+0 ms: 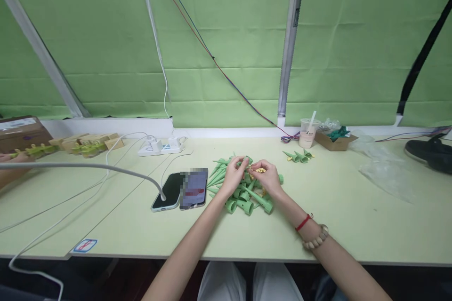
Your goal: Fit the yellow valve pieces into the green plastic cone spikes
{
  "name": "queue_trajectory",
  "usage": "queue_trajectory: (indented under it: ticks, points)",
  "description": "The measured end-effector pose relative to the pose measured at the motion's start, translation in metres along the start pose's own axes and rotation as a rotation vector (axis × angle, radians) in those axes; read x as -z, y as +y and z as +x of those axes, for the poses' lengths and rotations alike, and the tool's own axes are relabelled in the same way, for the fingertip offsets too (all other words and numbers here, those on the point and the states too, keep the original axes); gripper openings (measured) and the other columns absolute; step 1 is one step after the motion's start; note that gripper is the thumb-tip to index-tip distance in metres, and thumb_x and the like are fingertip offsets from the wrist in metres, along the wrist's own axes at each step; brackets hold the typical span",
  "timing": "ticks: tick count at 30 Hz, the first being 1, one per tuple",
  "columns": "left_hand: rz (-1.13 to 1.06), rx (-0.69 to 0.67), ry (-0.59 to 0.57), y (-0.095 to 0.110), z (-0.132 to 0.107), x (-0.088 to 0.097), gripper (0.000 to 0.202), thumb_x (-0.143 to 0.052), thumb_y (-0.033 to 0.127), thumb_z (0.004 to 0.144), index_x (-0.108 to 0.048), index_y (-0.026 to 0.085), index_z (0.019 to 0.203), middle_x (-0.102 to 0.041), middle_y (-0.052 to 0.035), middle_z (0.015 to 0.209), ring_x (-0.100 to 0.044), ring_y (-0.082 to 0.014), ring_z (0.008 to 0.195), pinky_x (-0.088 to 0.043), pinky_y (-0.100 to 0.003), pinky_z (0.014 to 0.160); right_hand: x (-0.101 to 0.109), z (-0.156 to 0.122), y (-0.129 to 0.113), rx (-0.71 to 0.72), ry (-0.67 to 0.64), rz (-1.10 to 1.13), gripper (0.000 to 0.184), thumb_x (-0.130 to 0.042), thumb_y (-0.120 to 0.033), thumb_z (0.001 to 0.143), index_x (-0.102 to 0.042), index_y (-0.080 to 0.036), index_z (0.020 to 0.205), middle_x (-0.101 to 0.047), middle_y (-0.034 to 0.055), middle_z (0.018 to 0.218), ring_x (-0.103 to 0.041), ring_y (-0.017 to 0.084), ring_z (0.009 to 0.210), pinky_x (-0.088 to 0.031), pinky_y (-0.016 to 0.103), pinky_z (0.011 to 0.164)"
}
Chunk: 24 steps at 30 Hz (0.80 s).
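Note:
A pile of green plastic cones point(243, 193) lies on the pale green table point(318, 225) in front of me. Over that pile my left hand point(235, 175) has its fingers closed on a green cone. My right hand point(270, 177) pinches a small yellow piece point(260, 170) beside it. The two hands almost meet above the heap. A red string and a bead bracelet circle my right wrist.
A phone point(180, 190) lies left of the pile, with a white cable plugged in. A power strip point(160, 146) sits at the back. A plastic cup point(308, 132), a small cardboard box point(334, 140), three loose cones point(299, 155) and clear plastic bags point(384, 169) are to the right.

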State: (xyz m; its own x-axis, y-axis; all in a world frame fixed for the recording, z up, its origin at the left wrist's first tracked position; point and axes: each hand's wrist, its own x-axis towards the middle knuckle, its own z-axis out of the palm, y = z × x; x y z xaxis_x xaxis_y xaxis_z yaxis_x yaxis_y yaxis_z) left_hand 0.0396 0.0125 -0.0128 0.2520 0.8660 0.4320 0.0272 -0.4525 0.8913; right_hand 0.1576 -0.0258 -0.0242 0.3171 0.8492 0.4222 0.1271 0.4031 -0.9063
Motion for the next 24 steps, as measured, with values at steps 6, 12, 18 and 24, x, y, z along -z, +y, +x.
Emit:
queue_trajectory:
  ticks: [6,12,18,24]
  points:
    - [-0.097,0.035,0.04,0.008,0.005,0.005,0.041,-0.055,0.052,0.071,-0.058,0.015,0.089,-0.052,0.0002,0.069,-0.04,-0.0033,0.042,-0.03,-0.018,0.039,-0.001,0.0,-0.009,-0.372,-0.209,0.229,0.035,-0.064,-0.046,0.065,-0.064,-0.017,0.085,-0.064,0.0054,0.079,-0.059,0.014,0.065,-0.051,0.023,0.048]
    - [-0.074,0.019,0.022,0.004,0.004,0.003,0.039,-0.056,0.05,0.071,-0.058,0.016,0.09,-0.051,-0.0014,0.078,-0.041,-0.0032,0.045,-0.032,-0.018,0.04,0.001,0.001,-0.005,-0.362,-0.174,0.23,0.031,-0.071,-0.033,0.059,-0.065,-0.014,0.082,-0.062,0.0016,0.066,-0.055,0.009,0.056,-0.047,0.019,0.049]
    - [-0.056,-0.015,0.015,0.0,0.004,0.0,0.038,-0.05,0.051,0.075,-0.057,0.015,0.085,-0.047,-0.002,0.083,-0.041,-0.0025,0.045,-0.03,-0.018,0.037,-0.001,0.005,0.0,-0.145,-0.088,0.06,0.023,-0.066,-0.031,0.059,-0.061,-0.013,0.072,-0.056,-0.0009,0.058,-0.05,0.01,0.05,-0.044,0.022,0.046]
    - [-0.041,-0.012,0.03,-0.003,0.004,-0.002,0.039,-0.048,0.053,0.075,-0.058,0.016,0.081,-0.049,-0.0023,0.084,-0.041,-0.0032,0.047,-0.034,-0.019,0.04,-0.001,0.003,-0.002,0.123,-0.021,-0.155,0.007,-0.06,-0.022,0.061,-0.058,-0.015,0.062,-0.057,-0.0012,0.058,-0.051,0.011,0.054,-0.042,0.022,0.053]
